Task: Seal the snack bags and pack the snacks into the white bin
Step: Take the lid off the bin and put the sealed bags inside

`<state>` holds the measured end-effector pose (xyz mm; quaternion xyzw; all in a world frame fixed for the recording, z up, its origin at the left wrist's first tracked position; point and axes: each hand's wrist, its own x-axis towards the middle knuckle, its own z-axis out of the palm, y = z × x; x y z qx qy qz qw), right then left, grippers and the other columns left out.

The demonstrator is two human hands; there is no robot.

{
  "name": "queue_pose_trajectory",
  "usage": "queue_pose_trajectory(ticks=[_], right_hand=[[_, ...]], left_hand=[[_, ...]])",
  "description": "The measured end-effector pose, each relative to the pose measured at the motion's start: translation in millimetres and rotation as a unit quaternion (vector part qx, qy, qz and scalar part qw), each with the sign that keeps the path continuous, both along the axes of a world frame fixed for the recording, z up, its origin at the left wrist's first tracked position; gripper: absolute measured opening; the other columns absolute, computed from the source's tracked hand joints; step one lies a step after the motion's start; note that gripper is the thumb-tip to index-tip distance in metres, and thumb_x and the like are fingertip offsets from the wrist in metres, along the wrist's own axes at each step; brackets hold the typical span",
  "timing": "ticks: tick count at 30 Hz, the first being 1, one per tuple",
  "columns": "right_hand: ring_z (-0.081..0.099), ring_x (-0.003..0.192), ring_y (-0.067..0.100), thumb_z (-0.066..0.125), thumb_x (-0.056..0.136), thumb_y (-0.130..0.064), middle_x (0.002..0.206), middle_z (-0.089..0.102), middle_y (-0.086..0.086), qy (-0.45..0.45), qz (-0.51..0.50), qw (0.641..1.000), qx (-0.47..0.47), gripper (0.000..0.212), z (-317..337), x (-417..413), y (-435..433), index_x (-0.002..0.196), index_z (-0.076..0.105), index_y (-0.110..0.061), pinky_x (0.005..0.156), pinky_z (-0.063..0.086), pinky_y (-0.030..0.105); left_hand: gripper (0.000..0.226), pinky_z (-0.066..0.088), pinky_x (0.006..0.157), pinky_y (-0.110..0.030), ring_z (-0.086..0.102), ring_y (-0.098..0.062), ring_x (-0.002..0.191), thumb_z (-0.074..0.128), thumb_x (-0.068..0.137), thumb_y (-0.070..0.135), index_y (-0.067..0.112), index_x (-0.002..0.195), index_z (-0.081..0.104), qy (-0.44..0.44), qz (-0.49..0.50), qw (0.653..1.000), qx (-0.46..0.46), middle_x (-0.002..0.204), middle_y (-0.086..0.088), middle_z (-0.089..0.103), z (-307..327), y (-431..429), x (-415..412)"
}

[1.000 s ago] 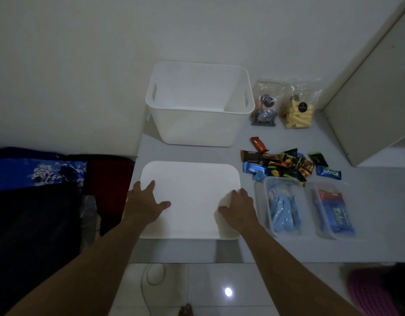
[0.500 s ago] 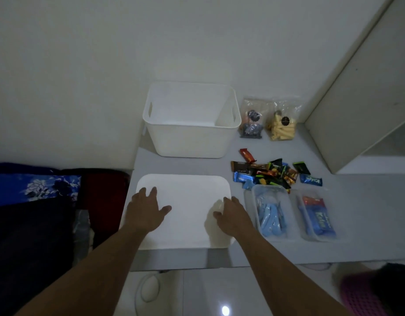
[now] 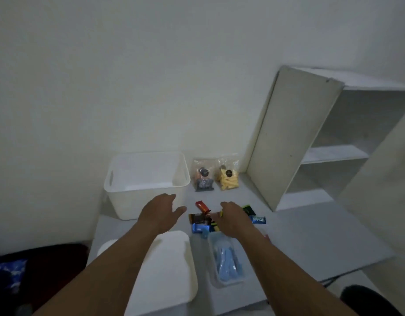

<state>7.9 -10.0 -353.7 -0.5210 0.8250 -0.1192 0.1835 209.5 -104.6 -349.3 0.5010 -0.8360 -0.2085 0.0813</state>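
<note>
The white bin [image 3: 119, 201] stands at the back of the grey table, with nothing visible inside. Right of it, two clear snack bags lean near the wall: one with dark snacks [image 3: 203, 179], one with yellow sticks [image 3: 229, 179]. A pile of small wrapped snacks [image 3: 202, 218] lies in front of them. My left hand [image 3: 160, 213] hovers open in front of the bin's right corner. My right hand [image 3: 233, 220] is over the snack pile with its fingers spread, hiding part of it. A clear tray of blue packets [image 3: 227, 263] lies under my right forearm.
The bin's white lid [image 3: 169, 265] lies flat at the table's near edge under my left forearm. An open cabinet door [image 3: 288, 137] and shelves [image 3: 334, 153] rise at the right. Dark and blue cloth [image 3: 7, 272] sits left of the table.
Both hands have left the white lid and moved forward, the left toward the bin, the right over the snack pile. The camera tilted up.
</note>
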Motion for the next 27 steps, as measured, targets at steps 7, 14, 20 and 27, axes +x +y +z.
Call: queue_pose_trajectory(ticks=[7, 14, 20, 27], right_hand=[[0.048, 0.127, 0.027, 0.051, 0.096, -0.050, 0.141, 0.049, 0.013, 0.029, -0.020, 0.999, -0.017, 0.060, 36.8, -84.0, -18.3, 0.139, 0.045, -0.008, 0.101, 0.041, 0.035], [0.049, 0.126, 0.029, 0.056, 0.096, -0.041, 0.141, 0.049, 0.014, -0.026, -0.019, 0.998, -0.047, 0.057, 24.5, -179.7, -86.8, 0.138, 0.044, -0.004, 0.101, 0.042, 0.035], [0.046, 0.130, 0.031, 0.059, 0.095, -0.037, 0.142, 0.047, 0.016, -0.076, -0.028, 0.995, -0.060, 0.059, -25.5, -256.9, -172.2, 0.141, 0.040, -0.003, 0.104, 0.039, 0.037], [0.046, 0.132, 0.030, 0.066, 0.092, -0.026, 0.146, 0.045, 0.016, -0.165, -0.082, 0.976, -0.121, 0.073, -97.5, -304.0, -249.2, 0.150, 0.026, -0.010, 0.101, 0.039, 0.030]], left_hand=[[0.062, 0.037, 0.105, -0.031, 0.045, -0.024, 0.133, 0.049, 0.095, 0.052, 0.012, 0.142, 0.046, 0.045, -0.044, 0.998, -0.005, 0.145, -0.009, 0.049, 41.6, -14.4, -87.9], [0.036, 0.046, 0.093, -0.029, 0.059, -0.024, 0.112, 0.055, 0.095, 0.039, 0.016, 0.122, 0.063, 0.137, -0.004, 0.990, 0.041, 0.124, -0.007, 0.065, 33.5, -64.0, -185.7], [0.024, 0.047, 0.078, -0.028, 0.064, -0.022, 0.094, 0.058, 0.094, 0.029, 0.015, 0.110, 0.069, 0.169, 0.071, 0.982, 0.040, 0.108, -0.005, 0.070, -18.3, -132.9, -256.2], [0.031, 0.054, 0.081, -0.037, 0.062, -0.026, 0.102, 0.058, 0.079, 0.031, 0.025, 0.109, 0.061, 0.170, 0.175, 0.969, 0.023, 0.110, -0.005, 0.063, -96.8, -194.8, -303.8]])
